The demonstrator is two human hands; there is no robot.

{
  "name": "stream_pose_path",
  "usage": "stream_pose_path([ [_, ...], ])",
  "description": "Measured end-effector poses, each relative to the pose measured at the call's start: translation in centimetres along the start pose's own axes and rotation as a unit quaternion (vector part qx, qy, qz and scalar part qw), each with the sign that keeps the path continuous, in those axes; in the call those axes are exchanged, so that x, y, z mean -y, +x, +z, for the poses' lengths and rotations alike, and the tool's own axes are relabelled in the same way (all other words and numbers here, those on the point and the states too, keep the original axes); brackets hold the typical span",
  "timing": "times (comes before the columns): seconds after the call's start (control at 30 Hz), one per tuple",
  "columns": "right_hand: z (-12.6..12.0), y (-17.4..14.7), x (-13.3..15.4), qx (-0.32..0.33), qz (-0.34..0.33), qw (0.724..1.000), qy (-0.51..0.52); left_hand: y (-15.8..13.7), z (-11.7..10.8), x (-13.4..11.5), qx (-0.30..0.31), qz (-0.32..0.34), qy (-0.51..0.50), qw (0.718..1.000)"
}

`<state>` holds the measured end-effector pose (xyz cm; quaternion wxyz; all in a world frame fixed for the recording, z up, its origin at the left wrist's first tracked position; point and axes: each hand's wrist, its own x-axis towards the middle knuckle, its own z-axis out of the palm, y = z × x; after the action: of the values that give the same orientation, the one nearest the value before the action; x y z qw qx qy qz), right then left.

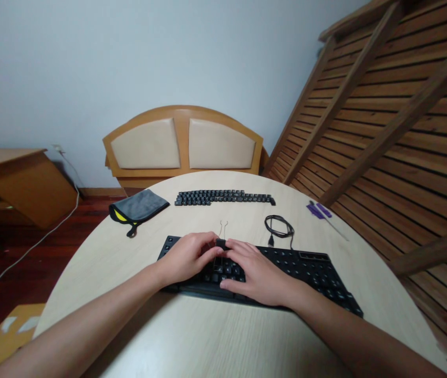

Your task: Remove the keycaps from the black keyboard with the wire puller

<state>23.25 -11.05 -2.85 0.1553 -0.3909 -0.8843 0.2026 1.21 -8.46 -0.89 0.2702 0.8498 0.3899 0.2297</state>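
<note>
A person's two hands meet over a black keyboard on a round pale table. The left hand rests on the board's left half, fingers curled together toward a small black keycap at their tips. The right hand lies just beside it, fingertips drawn in and touching the same cap from the other side, thumb stretched along the board's near edge. Whether either hand truly pinches the cap cannot be told; the fingers hide the contact.

Just beyond the fingertips lies a wire puller, its two loops pointing away from the hands. Farther out sits a long row of loose keycaps, well apart from the board. To the right of the fingers lies a coiled black cable; farther right still, a purple-handled tool. Out past the left hand, a grey cloth with yellow trim sits near the table's edge.

The step in hand looks like seating or freeing one cap at the board's upper row. By judgement, the next move calls for a straight, even press or pull on that cap, with the board held steady under both palms.
</note>
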Motion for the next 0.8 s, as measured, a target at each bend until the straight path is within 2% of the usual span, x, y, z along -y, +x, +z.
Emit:
stream_pose_path([
  [0.17, 0.2, -0.1, 0.0, -0.014, 0.003, 1.0, 0.012, -0.6, 0.5, 0.7, -0.018, -0.007, -0.024, 1.0],
  [0.27, 0.4, -0.1, 0.1, -0.036, -0.003, 0.999, 0.018, -1.3, 0.9, 0.7, -0.023, 0.021, -0.001, 1.0],
  [0.4, 0.6, -0.2, 0.2, -0.059, -0.028, 0.998, 0.02, -2.0, 1.0, 0.1, 0.003, 0.072, 0.022, 0.997],
  [0.57, 1.1, -0.2, 0.2, -0.07, -0.025, 0.997, 0.012, -2.2, 1.4, -0.1, 0.002, 0.083, 0.075, 0.994],
  [0.8, 1.0, -0.2, 0.2, -0.071, -0.02, 0.997, 0.025, -2.1, 2.4, -0.2, -0.046, 0.031, 0.085, 0.995],
])
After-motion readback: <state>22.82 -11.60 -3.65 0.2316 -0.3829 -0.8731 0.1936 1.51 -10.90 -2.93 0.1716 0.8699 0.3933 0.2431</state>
